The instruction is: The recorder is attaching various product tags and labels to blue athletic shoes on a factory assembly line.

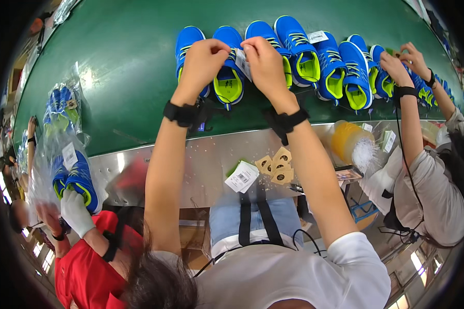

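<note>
Above a blue sneaker with a lime-green lining, both my hands work close together. My left hand is closed in a pinch near its laces; whatever is between the fingertips is too small to make out. My right hand, also pinching, has a white tag at its fingertips, hanging over the sneaker's right side. Another blue sneaker is partly covered by my left hand. Just behind and right of my right hand stands a sneaker, and beside it another sneaker.
The row of sneakers continues right along the green table, where a co-worker's hands handle one. A metal ledge before me holds white tags, brown paper squares and a yellow tub. At left, a gloved person holds bagged sneakers.
</note>
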The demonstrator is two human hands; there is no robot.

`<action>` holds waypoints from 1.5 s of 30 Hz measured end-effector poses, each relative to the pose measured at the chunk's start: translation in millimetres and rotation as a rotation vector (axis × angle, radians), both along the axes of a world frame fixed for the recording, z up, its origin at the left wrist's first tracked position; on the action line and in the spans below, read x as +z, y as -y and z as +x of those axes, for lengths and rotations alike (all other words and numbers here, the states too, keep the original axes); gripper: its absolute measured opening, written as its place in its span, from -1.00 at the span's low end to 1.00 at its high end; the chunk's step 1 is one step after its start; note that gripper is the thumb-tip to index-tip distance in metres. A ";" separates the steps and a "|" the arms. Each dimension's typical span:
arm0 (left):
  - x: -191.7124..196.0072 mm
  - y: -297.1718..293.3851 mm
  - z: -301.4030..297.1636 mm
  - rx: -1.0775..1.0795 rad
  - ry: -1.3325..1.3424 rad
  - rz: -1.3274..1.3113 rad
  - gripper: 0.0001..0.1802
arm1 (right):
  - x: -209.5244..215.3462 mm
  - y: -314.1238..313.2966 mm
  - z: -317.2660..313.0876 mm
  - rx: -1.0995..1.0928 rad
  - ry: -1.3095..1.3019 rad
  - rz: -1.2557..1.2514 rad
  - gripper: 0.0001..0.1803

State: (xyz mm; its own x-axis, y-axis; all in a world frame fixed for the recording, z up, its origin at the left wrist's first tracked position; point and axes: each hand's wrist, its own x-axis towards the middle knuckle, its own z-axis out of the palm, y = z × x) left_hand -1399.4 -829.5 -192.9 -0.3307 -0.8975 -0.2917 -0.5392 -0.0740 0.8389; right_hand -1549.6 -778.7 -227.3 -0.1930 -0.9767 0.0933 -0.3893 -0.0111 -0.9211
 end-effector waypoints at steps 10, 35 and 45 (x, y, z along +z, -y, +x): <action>1.6 -12.0 10.4 0.341 -0.658 0.353 -0.74 | 17.4 -1.1 3.1 0.003 0.822 0.257 -0.75; 7.1 -0.7 17.1 0.092 -0.508 0.345 -0.46 | 22.1 12.0 -1.1 0.099 0.746 0.314 -0.70; 9.1 -20.2 -12.8 0.155 -0.171 -0.249 -0.61 | 38.6 -9.5 0.1 -0.001 0.411 0.053 -0.76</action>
